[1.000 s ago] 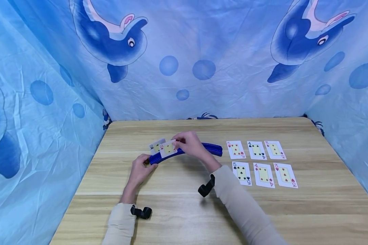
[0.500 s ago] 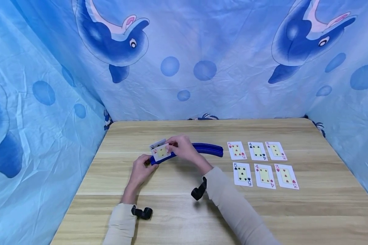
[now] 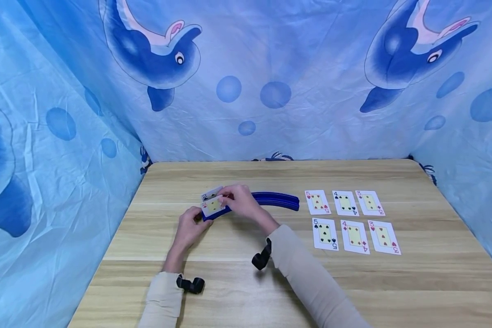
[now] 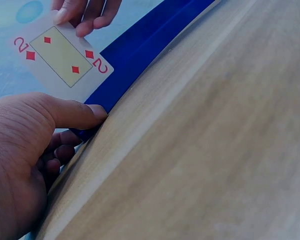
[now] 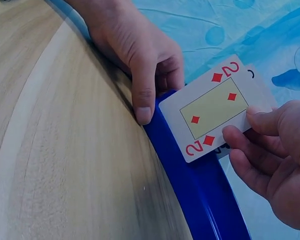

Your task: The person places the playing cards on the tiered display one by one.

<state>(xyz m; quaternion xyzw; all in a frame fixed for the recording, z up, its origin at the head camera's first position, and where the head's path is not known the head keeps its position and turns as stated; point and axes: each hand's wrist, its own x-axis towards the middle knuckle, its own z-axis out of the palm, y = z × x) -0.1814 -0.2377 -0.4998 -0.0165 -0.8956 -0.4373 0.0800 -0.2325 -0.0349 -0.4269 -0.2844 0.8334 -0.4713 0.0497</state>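
A blue curved card holder (image 3: 276, 201) lies across the table, and my left hand (image 3: 187, 227) grips its left end between thumb and fingers. My right hand (image 3: 242, 200) pinches the two of diamonds (image 5: 214, 111) by one edge, face toward me. This card's lower edge is at the left end of the holder; whether it sits in a slot I cannot tell. Just behind it, a black two (image 3: 210, 193) stands tilted in the holder, mostly covered, its suit unclear in the current views.
Several playing cards lie face up in two rows on the right of the wooden table (image 3: 238, 291): fives, fours and threes, such as the five of hearts (image 3: 317, 202) and three of hearts (image 3: 384, 237). A blue dolphin-print curtain (image 3: 254, 54) hangs behind.
My right hand has moved left and slightly down along the holder, bringing the two of diamonds to its left end in front of the black two. The left hand keeps its grip.
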